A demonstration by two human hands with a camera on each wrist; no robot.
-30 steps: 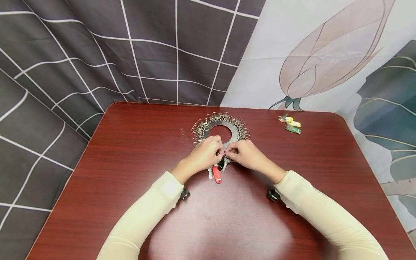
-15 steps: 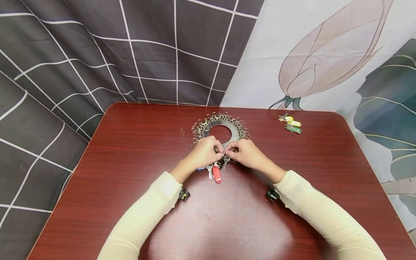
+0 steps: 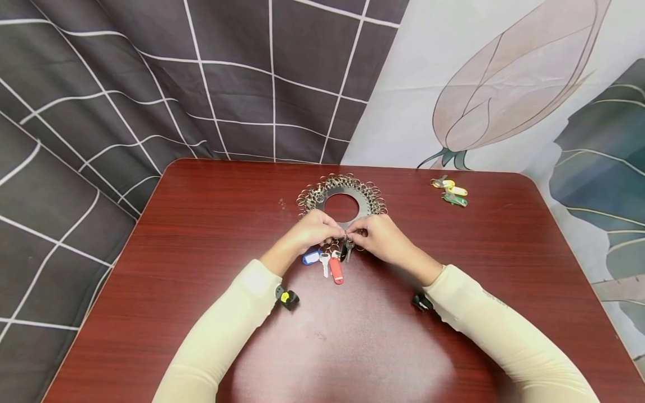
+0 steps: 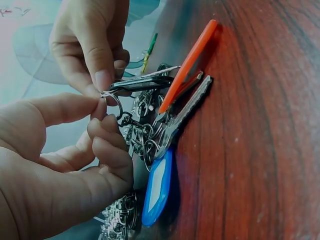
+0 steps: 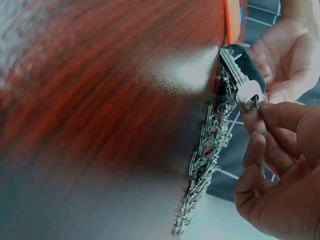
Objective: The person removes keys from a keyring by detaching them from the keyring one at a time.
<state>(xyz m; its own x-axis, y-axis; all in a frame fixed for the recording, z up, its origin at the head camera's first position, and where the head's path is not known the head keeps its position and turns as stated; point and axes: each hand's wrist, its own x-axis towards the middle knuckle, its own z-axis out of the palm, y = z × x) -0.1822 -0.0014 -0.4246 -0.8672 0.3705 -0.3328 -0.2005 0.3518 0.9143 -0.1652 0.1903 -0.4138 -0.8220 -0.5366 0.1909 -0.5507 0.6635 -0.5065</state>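
Note:
Over the near edge of a flat grey ring plate [image 3: 364, 206], my two hands meet. My left hand [image 3: 316, 228] and right hand [image 3: 377, 235] pinch a small split key ring [image 4: 116, 104] between thumb and fingertips, from opposite sides. From this ring hang a silver key [image 5: 236, 70] and a black key tag [image 5: 250, 67]. The ring overlaps a small metal clasp [image 4: 129, 120] in the left wrist view. Just left of them on the table lie a red key tag [image 3: 336, 271], a silver key [image 3: 325, 264] and a blue key tag [image 3: 312, 257].
Many small clasps with rings [image 3: 375, 196] line the plate's outer edge. At the back right of the reddish-brown table [image 3: 227, 224] lie a yellow key tag [image 3: 457, 191] and a green key tag [image 3: 456, 200], with keys. A checked curtain [image 3: 242, 89] hangs behind.
My left hand has shifted slightly up and its fingers have stretched toward the right hand, uncovering the blue tag. The right hand stays nearly in place, and the key below it has swung slightly.

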